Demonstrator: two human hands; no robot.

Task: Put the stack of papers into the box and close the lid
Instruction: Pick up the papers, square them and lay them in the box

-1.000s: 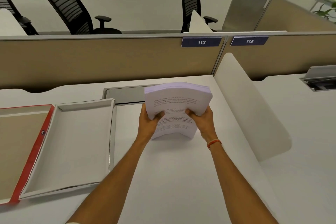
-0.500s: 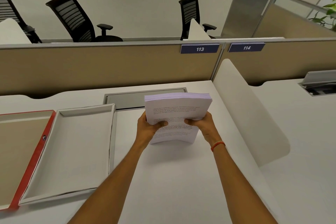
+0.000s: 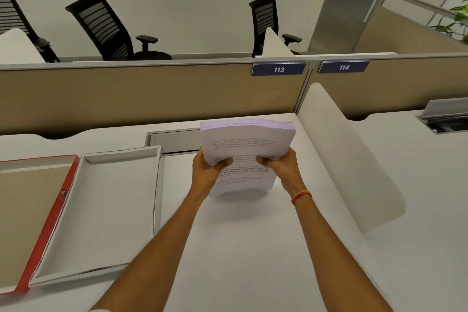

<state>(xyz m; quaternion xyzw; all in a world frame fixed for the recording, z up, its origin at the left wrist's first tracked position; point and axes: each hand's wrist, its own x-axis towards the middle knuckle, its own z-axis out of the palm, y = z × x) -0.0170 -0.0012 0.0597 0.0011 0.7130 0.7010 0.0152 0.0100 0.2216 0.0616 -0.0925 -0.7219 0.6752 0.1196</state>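
Lid (image 3: pixel 30 213): red-edged, brown inside, lying open and face up at the far left of the desk (image 3: pixel 240 248), touching the box along its red edge.

Box (image 3: pixel 101 210): shallow, white, open, nothing in it; just right of the lid, left of both forearms.

Hatch (image 3: pixel 174 138): grey metal panel set into the desk behind the box; its right end is hidden by the papers.

Left hand (image 3: pixel 206 172): closed on the left edge of the papers, thumb pressed on the printed top sheet, fingers underneath and out of sight.

Stack of papers (image 3: pixel 247 144): thick, white, printed text on top; held between both hands above the desk, right of the box and apart from it. The far end tips up; the near end sags toward the desk, a shadow below it.

Right hand (image 3: pixel 281 167): closed on the right edge of the papers, thumb on top, fingers curled beneath. Orange band (image 3: pixel 300 196) at the wrist.

Divider (image 3: pixel 349 154): white, rounded panel standing along the right side of the desk.

Background: tan partition (image 3: pixel 152 96) with signs 113 (image 3: pixel 278 69) and 114 (image 3: pixel 343 67); black chairs (image 3: pixel 111 30) behind.
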